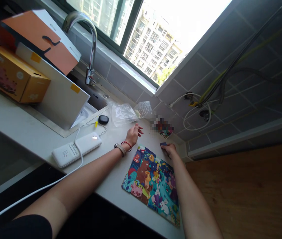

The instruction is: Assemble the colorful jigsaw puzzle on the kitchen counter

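Note:
A colourful jigsaw puzzle [153,181] with animal pictures lies on the white counter, most of its pieces joined and its upper edge uneven. Just beyond that edge, my right hand [170,150] pinches a small dark blue puzzle piece [163,144]; the fingers hide part of it. My left hand [133,134] hovers or rests by the puzzle's upper left corner, its fingers apart and loosely bent with nothing in them. Against the wall behind my right hand sits a small stack of puzzle pieces [166,129], partly blurred out.
Crumpled clear plastic bags [124,113] lie by the tiled wall. A white power bank [77,149] with a cable and a black earbud case [103,119] are to the left. Yellow [14,73] and orange boxes [43,39] stand over the sink, near a chrome faucet [91,49].

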Motion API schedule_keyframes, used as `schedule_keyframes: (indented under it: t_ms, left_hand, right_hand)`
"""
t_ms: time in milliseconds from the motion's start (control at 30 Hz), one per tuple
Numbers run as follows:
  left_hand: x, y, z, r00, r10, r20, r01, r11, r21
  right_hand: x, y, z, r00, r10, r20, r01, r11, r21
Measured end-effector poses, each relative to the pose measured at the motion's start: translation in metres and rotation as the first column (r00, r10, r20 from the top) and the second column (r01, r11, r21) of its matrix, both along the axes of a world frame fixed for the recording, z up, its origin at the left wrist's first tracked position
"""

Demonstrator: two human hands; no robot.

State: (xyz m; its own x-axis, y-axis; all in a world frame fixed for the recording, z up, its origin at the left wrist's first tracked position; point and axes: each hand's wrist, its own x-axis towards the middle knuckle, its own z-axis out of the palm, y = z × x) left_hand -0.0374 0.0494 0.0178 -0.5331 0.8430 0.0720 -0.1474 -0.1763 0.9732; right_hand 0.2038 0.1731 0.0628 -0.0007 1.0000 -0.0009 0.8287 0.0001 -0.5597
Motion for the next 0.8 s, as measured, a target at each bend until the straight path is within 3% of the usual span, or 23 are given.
schedule_keyframes:
  t_ms: [200, 467, 600, 800]
  left_hand:
    - [0.006, -0.003, 0.006, 0.983, -0.119, -0.139, 0.126, 0.991, 0.044]
    - [0.018, -0.028, 0.016, 0.880, -0.345, -0.326, 0.389, 0.918, 0.077]
    - [0.021, -0.030, 0.011, 0.845, -0.424, -0.326, 0.458, 0.888, 0.031]
    - [0.026, -0.022, 0.010, 0.850, -0.486, -0.201, 0.500, 0.866, 0.019]
  right_hand:
    - [-0.011, -0.039, 0.004, 0.949, -0.041, -0.311, 0.012, 0.995, -0.095]
    - [-0.025, -0.118, -0.011, 0.777, 0.076, -0.625, -0.065, 0.997, 0.040]
    - [-0.027, -0.125, -0.011, 0.708, 0.090, -0.701, -0.034, 0.995, 0.093]
    - [-0.016, -0.118, -0.010, 0.648, 0.143, -0.748, -0.039, 0.987, 0.154]
